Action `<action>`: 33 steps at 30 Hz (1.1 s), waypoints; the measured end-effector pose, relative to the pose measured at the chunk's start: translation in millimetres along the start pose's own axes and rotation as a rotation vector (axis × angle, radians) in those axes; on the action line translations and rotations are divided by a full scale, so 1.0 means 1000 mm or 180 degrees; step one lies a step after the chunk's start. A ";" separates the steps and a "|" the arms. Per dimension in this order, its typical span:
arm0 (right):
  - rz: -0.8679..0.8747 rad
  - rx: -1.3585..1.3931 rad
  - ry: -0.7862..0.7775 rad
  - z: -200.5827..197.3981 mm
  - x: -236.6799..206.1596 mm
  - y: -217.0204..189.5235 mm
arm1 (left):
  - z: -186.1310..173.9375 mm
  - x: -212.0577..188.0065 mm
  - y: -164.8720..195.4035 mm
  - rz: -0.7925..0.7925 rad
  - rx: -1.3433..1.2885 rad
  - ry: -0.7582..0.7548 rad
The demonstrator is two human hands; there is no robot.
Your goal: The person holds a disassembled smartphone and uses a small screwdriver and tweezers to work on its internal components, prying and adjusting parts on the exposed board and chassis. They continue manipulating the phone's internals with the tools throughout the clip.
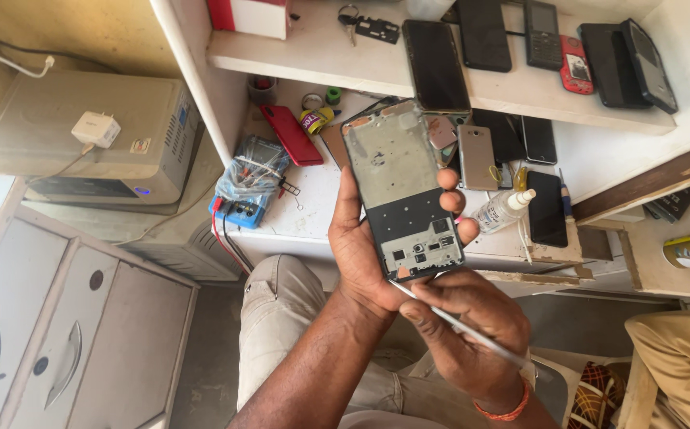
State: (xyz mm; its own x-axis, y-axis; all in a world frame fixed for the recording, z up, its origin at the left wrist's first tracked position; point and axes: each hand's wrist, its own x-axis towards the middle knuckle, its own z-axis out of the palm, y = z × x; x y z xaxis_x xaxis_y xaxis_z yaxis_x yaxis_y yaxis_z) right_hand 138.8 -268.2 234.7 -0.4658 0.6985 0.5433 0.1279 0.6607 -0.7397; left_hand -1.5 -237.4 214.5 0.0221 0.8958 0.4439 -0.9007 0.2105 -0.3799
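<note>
Nearest the camera, the right hand [472,334] is pinching a thin white tool [460,326] in a closed grip, fingers curled round its shaft. The tool is slanting up to the left, and its tip is touching the bottom edge of the phone frame [402,191], just beside the base of the left thumb. An orange band [504,411] is circling the right wrist.

Just above, the left hand [369,254] is holding the phone frame upright with a firm, closed grip: the thumb is pressing along the frame's left edge, and the fingers [450,202] are wrapping round its right edge. The frame is sitting in the palm, open inner side facing the camera, with its grey metal upper half standing clear above the fingers and its dark lower half, with small parts, lying between thumb and fingers.

Below the hands, the person's beige trousers [281,318] are showing.

Behind the frame, a white surface [313,214] is carrying a blue meter with red and black leads [246,191], a red phone [291,133], a gold phone [477,156], a small clear bottle [504,210] and a black phone [546,208].

Farther back, a shelf [361,59] is bearing several dark phones [435,63], a red keypad phone [575,70] and keys [349,20]. Off to the left, a white charger [96,129] is resting on a grey box [83,135].
</note>
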 end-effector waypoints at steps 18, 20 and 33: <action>0.0362 0.0354 -0.0124 -0.002 -0.014 0.027 | -0.008 0.000 0.004 -0.0348 0.0050 0.0196; 0.0506 0.0656 -0.0143 0.000 -0.018 0.032 | -0.010 0.001 0.006 -0.0401 0.0072 0.0225; 0.0615 0.0868 -0.0131 -0.003 -0.017 0.042 | -0.018 0.006 0.006 -0.0405 0.0204 0.0338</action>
State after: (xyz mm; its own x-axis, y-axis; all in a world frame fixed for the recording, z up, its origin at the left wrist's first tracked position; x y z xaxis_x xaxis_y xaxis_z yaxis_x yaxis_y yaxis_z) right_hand 154.7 -252.0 195.5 -0.4914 0.7882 0.3704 -0.0193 0.4154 -0.9094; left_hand 0.7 -223.5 200.5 0.1803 0.9006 0.3956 -0.9135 0.3024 -0.2722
